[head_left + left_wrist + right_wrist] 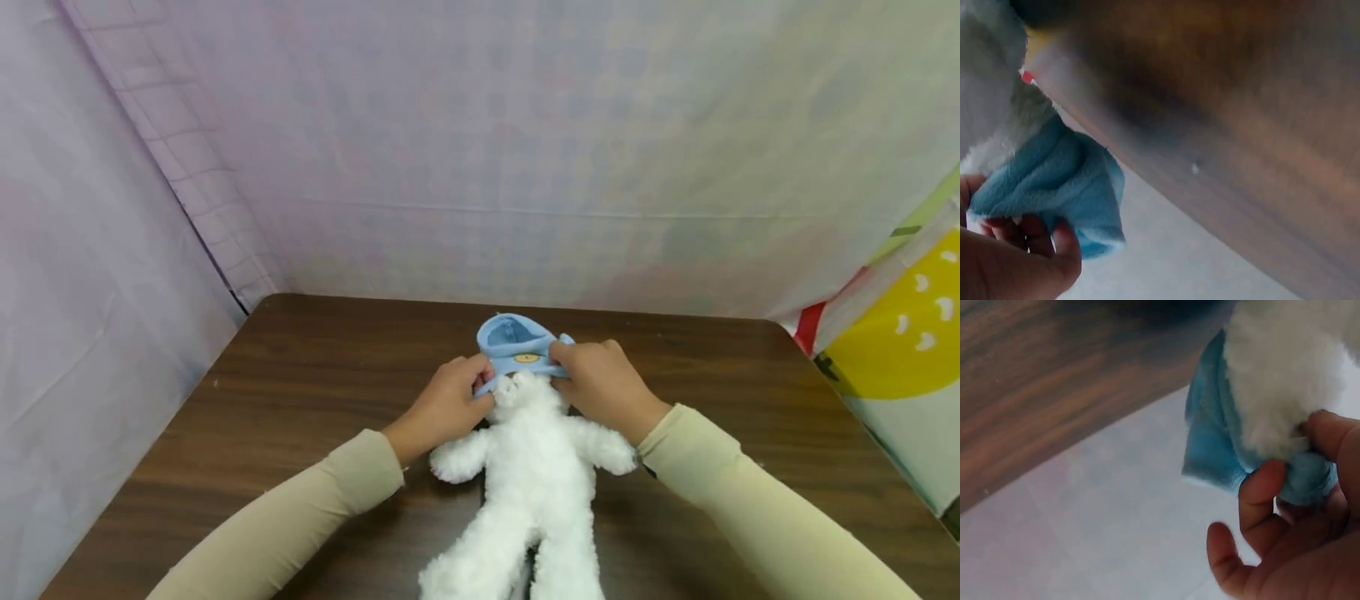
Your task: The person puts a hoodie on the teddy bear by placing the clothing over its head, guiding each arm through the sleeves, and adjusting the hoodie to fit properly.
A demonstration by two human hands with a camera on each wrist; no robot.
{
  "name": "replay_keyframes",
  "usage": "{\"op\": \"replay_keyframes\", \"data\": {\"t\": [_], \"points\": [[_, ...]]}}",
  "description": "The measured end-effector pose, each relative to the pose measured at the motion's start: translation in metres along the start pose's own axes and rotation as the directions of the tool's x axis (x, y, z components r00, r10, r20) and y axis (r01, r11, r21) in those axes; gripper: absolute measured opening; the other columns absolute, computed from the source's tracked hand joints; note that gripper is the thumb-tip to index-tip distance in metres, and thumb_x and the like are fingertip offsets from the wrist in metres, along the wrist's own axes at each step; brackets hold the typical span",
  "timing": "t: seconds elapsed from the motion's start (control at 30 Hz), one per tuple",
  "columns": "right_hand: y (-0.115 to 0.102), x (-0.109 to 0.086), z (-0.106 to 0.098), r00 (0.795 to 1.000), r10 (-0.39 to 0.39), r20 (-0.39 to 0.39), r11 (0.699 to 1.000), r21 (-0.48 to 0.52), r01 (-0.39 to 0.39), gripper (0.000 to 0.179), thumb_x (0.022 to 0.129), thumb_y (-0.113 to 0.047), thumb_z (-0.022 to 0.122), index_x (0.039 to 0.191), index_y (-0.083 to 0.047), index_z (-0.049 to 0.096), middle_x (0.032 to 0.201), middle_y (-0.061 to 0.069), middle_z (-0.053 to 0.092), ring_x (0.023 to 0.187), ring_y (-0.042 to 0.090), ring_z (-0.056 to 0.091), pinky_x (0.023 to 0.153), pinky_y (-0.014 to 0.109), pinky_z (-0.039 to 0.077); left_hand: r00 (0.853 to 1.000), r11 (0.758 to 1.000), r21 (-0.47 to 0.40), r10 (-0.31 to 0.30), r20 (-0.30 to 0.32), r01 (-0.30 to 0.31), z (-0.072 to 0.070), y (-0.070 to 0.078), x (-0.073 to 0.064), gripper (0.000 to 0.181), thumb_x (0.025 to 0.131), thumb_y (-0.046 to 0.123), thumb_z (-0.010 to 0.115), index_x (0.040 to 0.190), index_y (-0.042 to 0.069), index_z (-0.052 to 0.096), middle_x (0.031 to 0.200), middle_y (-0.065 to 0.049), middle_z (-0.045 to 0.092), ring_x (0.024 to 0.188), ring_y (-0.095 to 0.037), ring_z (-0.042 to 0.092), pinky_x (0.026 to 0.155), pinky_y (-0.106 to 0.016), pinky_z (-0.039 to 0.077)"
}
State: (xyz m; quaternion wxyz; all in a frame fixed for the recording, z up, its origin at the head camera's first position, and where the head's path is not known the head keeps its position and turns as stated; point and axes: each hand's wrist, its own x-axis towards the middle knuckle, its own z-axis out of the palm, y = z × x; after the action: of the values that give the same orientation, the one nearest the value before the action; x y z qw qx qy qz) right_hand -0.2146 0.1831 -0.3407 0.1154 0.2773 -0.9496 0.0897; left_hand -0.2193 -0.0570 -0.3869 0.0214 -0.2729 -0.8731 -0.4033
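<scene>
On the dark wooden table (322, 400), near its far edge: white plush toy (536, 475) on its back or front, cannot tell which, legs toward the wearer. Light-blue fleece garment (504, 364) with a yellow button (527, 358) at the toy's head end, touching the fur; how far the head sits inside, not visible. Left hand (447, 398) pinches the garment's left side; right hand (603, 385) grips its right side, thumb against fur.

Risks, as judged: uneven pull could twist the garment; fur bunching at the rim could jam it; a loose pinch could slip.

Far edge just beyond the garment, cloth backdrop (480, 167) behind, so little forward room. Wood stretches well out both sides. Near edge out of view.
</scene>
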Motion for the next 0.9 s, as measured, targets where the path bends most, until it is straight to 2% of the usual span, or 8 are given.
{"op": "replay_keyframes", "data": {"t": [0.1, 0.17, 0.27, 0.37, 0.43, 0.57, 0.7, 0.9], "points": [[-0.006, 0.002, -0.004, 0.999, 0.002, -0.036, 1.000, -0.018, -0.003, 0.020, 0.090, -0.012, 0.071, 0.079, -0.015, 0.055, 0.057, -0.007, 0.045, 0.050, 0.012, 0.038, 0.058, 0.036, 0.030, 0.997, 0.999, 0.034, 0.021, -0.075, -0.019, -0.002, 0.002, 0.000, 0.018, 0.087, 0.000, 0.060, 0.088, 0.016, 0.051, 0.072, -0.002, 0.045, 0.070, -0.018, 0.040, 0.063, -0.031, 0.034], [-0.009, 0.003, -0.012, 0.999, 0.033, 0.036, 0.998, 0.057, -0.035, 0.012, 0.092, -0.019, 0.069, 0.088, -0.013, 0.060, 0.068, -0.004, 0.055, 0.056, 0.011, 0.045, 0.059, 0.035, 0.037, 0.992, 0.997, 0.068, 0.041, -0.116, -0.034, -0.004, 0.003, 0.000, 0.019, 0.086, -0.001, 0.061, 0.086, 0.015, 0.051, 0.070, -0.001, 0.044, 0.072, -0.018, 0.040, 0.063, -0.032, 0.035], [-0.014, 0.001, -0.025, 0.973, 0.071, 0.220, 0.973, 0.199, -0.116, 0.041, 0.092, -0.035, 0.071, 0.118, -0.007, 0.058, 0.104, 0.006, 0.063, 0.083, 0.016, 0.058, 0.071, 0.037, 0.048, 0.984, 0.993, 0.102, 0.069, -0.164, -0.053, -0.007, 0.005, -0.001, 0.022, 0.084, -0.003, 0.061, 0.083, 0.016, 0.050, 0.069, 0.001, 0.043, 0.073, -0.018, 0.040, 0.064, -0.031, 0.035], [-0.020, -0.003, -0.027, 0.949, 0.069, 0.309, 0.961, 0.236, -0.146, 0.073, 0.086, -0.043, 0.077, 0.137, -0.003, 0.044, 0.128, 0.015, 0.052, 0.110, 0.026, 0.055, 0.088, 0.044, 0.048, 0.973, 0.987, 0.129, 0.124, -0.196, -0.100, -0.008, 0.004, -0.002, 0.027, 0.079, -0.008, 0.061, 0.078, 0.016, 0.048, 0.071, 0.002, 0.041, 0.073, -0.018, 0.039, 0.065, -0.031, 0.034], [-0.023, -0.006, -0.020, 0.961, 0.036, 0.275, 0.973, 0.210, -0.096, 0.076, 0.084, -0.038, 0.080, 0.137, -0.001, 0.041, 0.126, 0.015, 0.049, 0.110, 0.028, 0.053, 0.088, 0.046, 0.046, 0.963, 0.976, 0.149, 0.185, -0.198, -0.157, -0.008, 0.002, -0.003, 0.032, 0.075, -0.013, 0.060, 0.076, 0.015, 0.044, 0.072, 0.002, 0.037, 0.073, -0.019, 0.036, 0.066, -0.032, 0.031], [-0.023, -0.011, -0.001, 0.990, 0.001, 0.138, 0.992, 0.125, -0.018, 0.058, 0.083, -0.027, 0.083, 0.123, -0.003, 0.049, 0.104, 0.007, 0.050, 0.087, 0.021, 0.049, 0.072, 0.040, 0.043, 0.938, 0.942, 0.189, 0.307, -0.161, -0.276, -0.006, -0.001, -0.006, 0.036, 0.072, -0.017, 0.058, 0.074, 0.013, 0.039, 0.076, 0.000, 0.034, 0.076, -0.021, 0.034, 0.070, -0.034, 0.029], [-0.022, -0.015, 0.012, 0.999, -0.014, 0.053, 0.999, 0.051, 0.011, 0.045, 0.082, -0.023, 0.083, 0.112, -0.007, 0.054, 0.097, 0.003, 0.049, 0.081, 0.020, 0.047, 0.068, 0.038, 0.040, 0.920, 0.915, 0.217, 0.372, -0.122, -0.341, -0.004, -0.003, -0.010, 0.030, 0.075, -0.011, 0.061, 0.075, 0.013, 0.044, 0.079, 0.001, 0.036, 0.078, -0.021, 0.036, 0.072, -0.034, 0.032], [-0.021, -0.021, 0.024, 0.995, -0.096, -0.020, 0.993, -0.073, 0.094, 0.025, 0.085, -0.018, 0.080, 0.096, -0.014, 0.057, 0.096, 0.002, 0.058, 0.095, 0.029, 0.057, 0.089, 0.054, 0.045, 0.917, 0.908, 0.173, 0.396, -0.051, -0.382, -0.002, -0.005, -0.021, 0.019, 0.076, -0.002, 0.063, 0.078, 0.015, 0.055, 0.087, 0.001, 0.041, 0.090, -0.023, 0.038, 0.080, -0.038, 0.034]]}}
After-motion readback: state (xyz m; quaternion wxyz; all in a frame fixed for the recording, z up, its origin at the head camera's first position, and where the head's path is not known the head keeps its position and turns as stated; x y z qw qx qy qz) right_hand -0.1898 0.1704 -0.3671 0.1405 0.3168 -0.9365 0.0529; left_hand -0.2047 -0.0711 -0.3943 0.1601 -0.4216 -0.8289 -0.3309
